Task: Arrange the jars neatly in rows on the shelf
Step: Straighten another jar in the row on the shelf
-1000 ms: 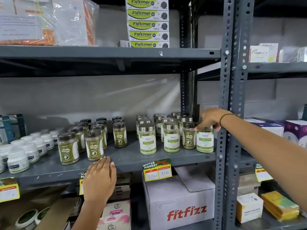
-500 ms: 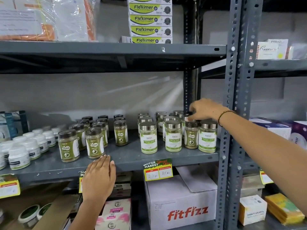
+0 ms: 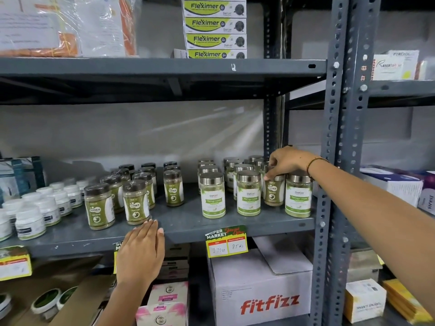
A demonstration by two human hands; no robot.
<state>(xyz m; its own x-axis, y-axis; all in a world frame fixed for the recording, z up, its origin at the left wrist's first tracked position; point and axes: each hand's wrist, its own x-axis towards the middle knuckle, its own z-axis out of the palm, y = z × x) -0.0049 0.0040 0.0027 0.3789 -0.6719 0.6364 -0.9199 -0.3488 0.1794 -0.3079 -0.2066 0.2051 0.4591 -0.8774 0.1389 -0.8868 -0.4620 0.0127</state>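
While the right hand (image 3: pixel 288 161) reaches in over the far end of the grey shelf (image 3: pixel 188 222), its fingers (image 3: pixel 270 171) curl down around the lid of a dark-labelled jar (image 3: pixel 273 192) standing in the front row, between two silver-lidded jars with white and green labels (image 3: pixel 248 196) (image 3: pixel 298 195). The fingertips touch the lid's rim and upper side, closed on it in a light pinch from above; the jar stands upright with its base on the shelf. Behind the fingers, more silver-lidded jars sit in rough rows running toward the back wall. The right forearm stretches in from the lower right, crossing in front of the perforated upright post (image 3: pixel 329 161), wrist bent downward and wearing a thin bracelet. Well apart to the left, the left hand (image 3: pixel 141 252) lies flat, fingers extended and held together, fingertips resting on the shelf's front edge just beneath a cluster of brown-lidded jars (image 3: pixel 136 203), gripping nothing.
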